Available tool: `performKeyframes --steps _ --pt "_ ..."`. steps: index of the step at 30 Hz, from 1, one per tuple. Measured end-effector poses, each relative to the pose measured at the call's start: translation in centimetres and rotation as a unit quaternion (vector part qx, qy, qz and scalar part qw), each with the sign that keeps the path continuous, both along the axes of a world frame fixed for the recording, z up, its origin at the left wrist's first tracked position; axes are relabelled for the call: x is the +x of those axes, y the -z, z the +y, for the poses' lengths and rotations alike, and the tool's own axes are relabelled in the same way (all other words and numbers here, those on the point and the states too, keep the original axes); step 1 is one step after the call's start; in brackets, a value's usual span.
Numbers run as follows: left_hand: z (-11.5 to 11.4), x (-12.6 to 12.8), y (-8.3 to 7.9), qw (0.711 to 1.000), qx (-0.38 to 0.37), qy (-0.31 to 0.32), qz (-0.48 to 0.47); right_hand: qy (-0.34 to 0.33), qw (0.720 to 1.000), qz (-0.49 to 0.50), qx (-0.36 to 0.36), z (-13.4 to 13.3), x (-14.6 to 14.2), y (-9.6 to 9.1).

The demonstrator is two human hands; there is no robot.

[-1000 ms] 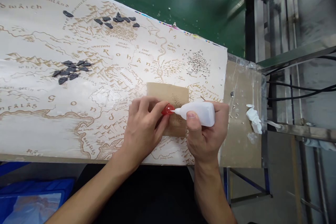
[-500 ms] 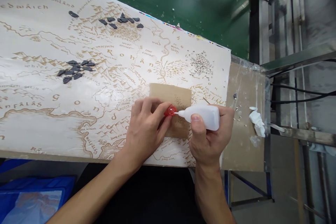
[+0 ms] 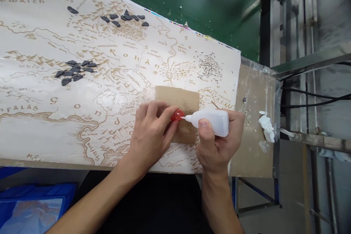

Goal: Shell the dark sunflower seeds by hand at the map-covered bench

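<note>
Between thumb and fingers, my left hand (image 3: 150, 131) pinches a small, shiny red piece (image 3: 178, 114), whose exact kind I cannot make out. My right hand (image 3: 219, 142) is wrapped round a white squeeze bottle (image 3: 212, 121) lying on its side, its thin nozzle pointing left. The nozzle tip meets the red piece or sits right at it. Below both hands lies a brown rectangle of sandpaper or card (image 3: 175, 95) with dark specks on it. Part of that rectangle is hidden by my left hand.
A printed map sheet (image 3: 109, 91) covers the table. Dark chips lie in a left cluster (image 3: 72, 71) and an upper cluster (image 3: 126, 17). Tiny silvery bits (image 3: 210, 65) are heaped at right, near a crumpled white tissue (image 3: 266, 126). A blue bin (image 3: 65, 193) stands below left.
The view has shifted slightly, so the map and chips appear a little further left. Both hands keep the same grip, with the nozzle still at the red piece.
</note>
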State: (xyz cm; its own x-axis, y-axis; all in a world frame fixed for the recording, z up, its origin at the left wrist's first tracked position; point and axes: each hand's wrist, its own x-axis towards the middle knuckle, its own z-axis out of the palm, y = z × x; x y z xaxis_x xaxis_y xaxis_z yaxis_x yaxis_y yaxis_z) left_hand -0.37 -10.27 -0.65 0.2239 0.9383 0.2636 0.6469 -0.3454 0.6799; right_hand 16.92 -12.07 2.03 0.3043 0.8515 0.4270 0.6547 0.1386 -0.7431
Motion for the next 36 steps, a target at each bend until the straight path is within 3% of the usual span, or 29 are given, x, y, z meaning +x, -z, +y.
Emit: performKeyframes --steps 36 --pt "0.07 -0.01 0.02 1.0 0.008 -0.001 0.004 -0.006 0.999 0.029 0.015 0.06 -0.13 -0.02"
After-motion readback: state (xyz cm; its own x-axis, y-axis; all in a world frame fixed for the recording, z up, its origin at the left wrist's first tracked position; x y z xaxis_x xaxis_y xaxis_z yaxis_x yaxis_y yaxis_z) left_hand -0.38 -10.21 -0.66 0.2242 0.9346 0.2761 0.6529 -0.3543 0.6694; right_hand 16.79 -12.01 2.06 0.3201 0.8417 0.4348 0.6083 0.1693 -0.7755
